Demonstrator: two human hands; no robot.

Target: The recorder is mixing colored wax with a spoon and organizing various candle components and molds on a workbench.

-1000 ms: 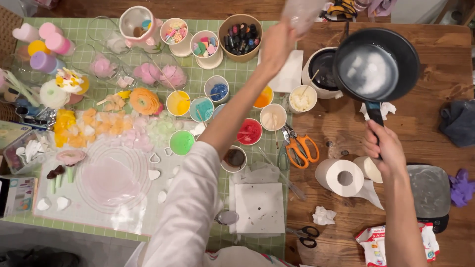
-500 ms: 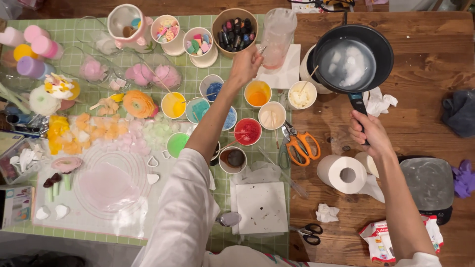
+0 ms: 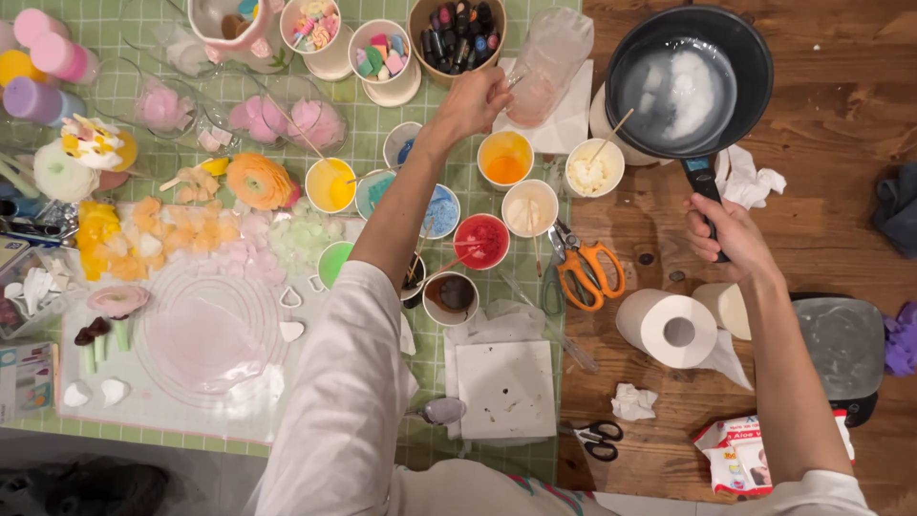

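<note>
1. The pan (image 3: 690,81) is showing a dark, matt coating.
2. The jug (image 3: 546,65) is looking like clear, glossy plastic.
3. The table (image 3: 821,124) is showing bare, grained wood.
4. The paper roll (image 3: 667,330) is looking soft and matt.

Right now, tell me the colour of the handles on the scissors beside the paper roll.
Orange, on the scissors in the head view.

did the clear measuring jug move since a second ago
Yes. The clear jug, held by the left hand, was raised and blurred above the white napkin; now it sits tilted on that napkin.
</note>
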